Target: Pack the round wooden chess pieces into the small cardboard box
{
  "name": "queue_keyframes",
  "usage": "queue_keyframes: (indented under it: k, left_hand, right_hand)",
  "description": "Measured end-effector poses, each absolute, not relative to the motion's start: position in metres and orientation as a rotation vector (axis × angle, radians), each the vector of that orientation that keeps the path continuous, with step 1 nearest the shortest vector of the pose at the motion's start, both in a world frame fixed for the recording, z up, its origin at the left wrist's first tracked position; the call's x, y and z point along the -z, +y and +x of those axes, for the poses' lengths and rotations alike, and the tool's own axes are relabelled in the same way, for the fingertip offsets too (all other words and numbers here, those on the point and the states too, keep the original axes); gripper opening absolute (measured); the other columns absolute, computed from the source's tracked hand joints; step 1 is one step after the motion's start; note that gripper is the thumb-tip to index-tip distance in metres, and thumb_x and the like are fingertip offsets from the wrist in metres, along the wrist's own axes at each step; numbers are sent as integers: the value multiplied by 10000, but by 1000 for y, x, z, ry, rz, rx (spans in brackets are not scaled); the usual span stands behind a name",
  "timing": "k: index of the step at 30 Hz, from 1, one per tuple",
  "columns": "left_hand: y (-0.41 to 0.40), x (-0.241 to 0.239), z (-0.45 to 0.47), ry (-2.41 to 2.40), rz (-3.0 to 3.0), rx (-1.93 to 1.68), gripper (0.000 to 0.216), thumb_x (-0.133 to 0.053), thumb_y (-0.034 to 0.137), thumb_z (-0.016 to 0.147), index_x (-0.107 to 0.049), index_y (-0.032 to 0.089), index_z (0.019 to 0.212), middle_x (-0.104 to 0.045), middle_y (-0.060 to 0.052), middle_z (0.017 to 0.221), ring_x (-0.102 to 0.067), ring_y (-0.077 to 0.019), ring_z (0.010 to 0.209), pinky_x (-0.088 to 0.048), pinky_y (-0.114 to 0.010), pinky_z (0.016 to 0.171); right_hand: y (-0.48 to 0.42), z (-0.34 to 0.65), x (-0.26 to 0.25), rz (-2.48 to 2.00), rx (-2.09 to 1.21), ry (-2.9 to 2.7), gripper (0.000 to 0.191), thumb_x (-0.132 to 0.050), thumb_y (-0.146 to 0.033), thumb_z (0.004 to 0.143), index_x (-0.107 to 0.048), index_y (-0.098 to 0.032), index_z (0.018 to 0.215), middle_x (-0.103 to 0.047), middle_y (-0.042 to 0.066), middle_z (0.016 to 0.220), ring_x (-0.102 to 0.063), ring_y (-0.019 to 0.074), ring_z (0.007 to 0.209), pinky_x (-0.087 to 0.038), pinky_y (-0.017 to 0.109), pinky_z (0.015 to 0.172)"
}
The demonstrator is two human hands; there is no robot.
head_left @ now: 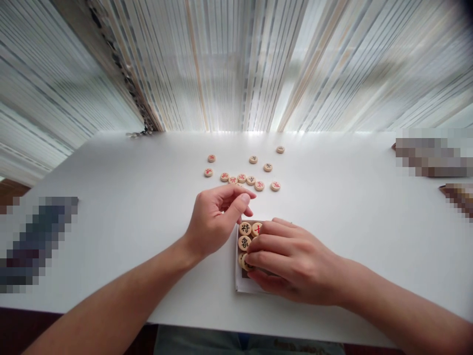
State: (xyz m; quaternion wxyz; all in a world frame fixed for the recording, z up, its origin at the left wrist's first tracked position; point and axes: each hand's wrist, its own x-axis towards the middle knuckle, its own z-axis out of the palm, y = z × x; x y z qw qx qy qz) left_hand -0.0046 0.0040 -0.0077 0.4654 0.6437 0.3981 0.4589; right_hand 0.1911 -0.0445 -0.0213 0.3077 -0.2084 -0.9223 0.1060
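My right hand (291, 261) reaches over a small open box (242, 285), its fingers and thumb closed on a round wooden Chinese chess piece (247, 262) at the box's near left corner. That piece overlaps another and is partly covered by my fingers. Inside the box lie more pieces, among them a black-marked one (245, 228), another black-marked one (244, 243) and a red-marked one (256, 229). The rest of the box is hidden under my hand. My left hand (218, 217) hovers at the box's far left corner, fingers loosely curved and apart, with nothing visible in them.
Several loose Chinese chess pieces (242, 178), red and black, are scattered on the white table (129, 222) beyond my hands. Blurred-out objects sit at the left (40, 241) and right (432, 158). A striped string curtain (221, 64) hangs along the far edge.
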Motion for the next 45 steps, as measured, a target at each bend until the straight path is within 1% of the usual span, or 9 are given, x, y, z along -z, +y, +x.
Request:
queue_keyframes:
  k: [7,11,26,32,35,39,41,43,45]
  left_hand:
    - [3,7,-4,965,1621,-1114,165,-666,236,935,-801,142,926,-749,-36,687,-723,-154,633,-535,-243,562]
    - [3,7,-5,951,1634,-1113,159,-662,221,933,-801,143,930,-753,-39,699,-739,-161,655,-543,-248,577]
    - [4,10,-5,942,1642,-1121,161,-655,211,928,-790,123,941,-745,-27,691,-711,-137,622,-532,-232,555]
    - [4,8,-5,971,1627,-1116,161,-661,213,922,-797,128,938,-747,-27,684,-690,-132,599,-530,-229,545]
    - [7,7,-6,983,1603,-1137,156,-673,218,915,-801,131,921,-754,-32,685,-676,-133,586,-533,-230,533]
    - [19,7,-12,1024,1569,-1200,162,-689,231,905,-808,124,885,-757,-40,665,-642,-130,546,-523,-240,516]
    - [27,7,-17,1056,1559,-1236,173,-687,236,909,-814,120,884,-767,-46,677,-634,-127,545,-514,-244,521]
    - [35,7,-23,1097,1560,-1272,185,-681,242,918,-822,125,891,-764,-38,669,-619,-118,538,-497,-244,526]
    - [42,7,-28,1145,1550,-1327,182,-680,234,909,-825,129,877,-756,-32,656,-608,-116,531,-493,-248,531]
  right_hand:
    - [-45,189,22,-544,-189,-2484,267,-590,-129,1051,-731,-141,824,-733,90,824,-608,231,807,-438,369,691]
    - [-45,188,21,-539,-165,-2484,291,-596,-123,1050,-725,-140,790,-731,85,811,-600,226,788,-425,372,681]
    - [-45,188,25,-517,-187,-2455,231,-641,-119,1033,-750,-114,830,-749,92,835,-616,236,808,-452,383,697]
    - [-44,188,25,-508,-225,-2418,168,-697,-130,992,-746,-122,832,-747,98,814,-598,231,760,-442,386,652]
    - [-40,192,22,-520,-271,-2283,143,-724,-113,952,-733,-138,811,-742,99,766,-551,203,671,-444,367,610]
    - [-24,207,20,-627,-277,-2024,233,-696,-58,923,-692,-171,719,-707,66,672,-552,162,594,-433,306,546]
    - [-12,218,23,-785,-263,-1850,274,-689,-103,943,-687,-184,681,-690,45,640,-569,148,565,-421,290,529]
    - [2,230,28,-1034,-291,-1651,286,-699,-190,962,-717,-193,676,-681,29,604,-541,141,525,-380,292,505]
    - [14,241,35,-1186,-417,-1423,285,-704,-272,960,-747,-197,689,-705,35,615,-537,146,524,-381,296,509]
